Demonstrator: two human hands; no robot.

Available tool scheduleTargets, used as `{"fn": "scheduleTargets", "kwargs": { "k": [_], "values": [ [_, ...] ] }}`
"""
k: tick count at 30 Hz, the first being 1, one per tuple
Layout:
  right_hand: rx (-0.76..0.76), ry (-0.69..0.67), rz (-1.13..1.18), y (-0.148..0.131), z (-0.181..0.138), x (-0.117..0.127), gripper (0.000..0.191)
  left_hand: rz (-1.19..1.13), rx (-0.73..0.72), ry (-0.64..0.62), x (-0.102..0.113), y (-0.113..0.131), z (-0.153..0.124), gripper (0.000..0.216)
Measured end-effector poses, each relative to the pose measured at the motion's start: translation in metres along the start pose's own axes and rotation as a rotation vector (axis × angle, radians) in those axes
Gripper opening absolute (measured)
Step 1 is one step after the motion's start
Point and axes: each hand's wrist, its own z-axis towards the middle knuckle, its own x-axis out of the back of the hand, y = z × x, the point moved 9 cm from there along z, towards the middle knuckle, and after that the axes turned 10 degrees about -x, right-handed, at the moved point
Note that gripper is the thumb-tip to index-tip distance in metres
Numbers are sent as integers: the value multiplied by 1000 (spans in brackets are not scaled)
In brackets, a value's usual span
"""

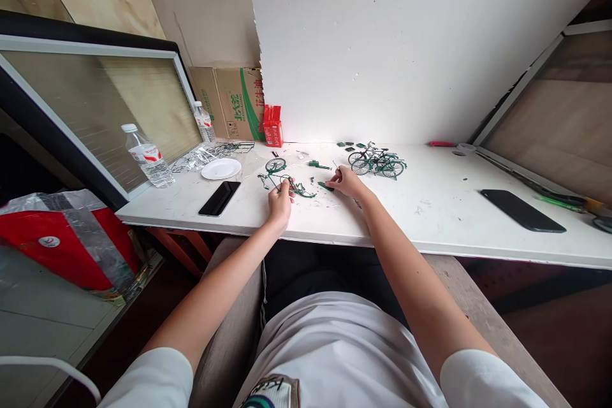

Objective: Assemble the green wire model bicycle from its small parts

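My left hand (282, 199) is closed on a green model bicycle (297, 189) that is only partly assembled, and my fingers hide part of its frame. A spoked wheel (275, 166) stands at its far end. Just to the right, my right hand (348, 182) pinches a small green part (326, 187) low over the table. A thin dark rod (335, 166) sticks up by those fingers; whether it is held I cannot tell. Between and beyond the hands lie a green piece with a stem (319, 165) and several tiny green bits (312, 180).
Assembled model bicycles (377, 162) stand beyond my right hand. A black phone (220, 198) and a white plate (221, 169) lie to the left, near a water bottle (149, 158). Another dark phone (522, 210) lies right. A red box (273, 126) stands at the back.
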Motion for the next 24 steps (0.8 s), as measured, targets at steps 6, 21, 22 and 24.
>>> {"fn": "scheduleTargets", "kwargs": {
  "k": [6, 21, 22, 24],
  "values": [
    [25, -21, 89, 0, 2, -6, 48, 11, 18, -1, -1, 4, -2, 46],
    [-23, 103, 144, -1, 5, 6, 39, -28, 13, -22, -4, 8, -4, 47],
    [-24, 135, 154, -1, 6, 9, 39, -26, 14, -22, -3, 8, -4, 47],
    [-14, 238, 182, -2, 8, 18, 41, -23, 13, -22, -3, 7, -3, 47]
  ]
}}
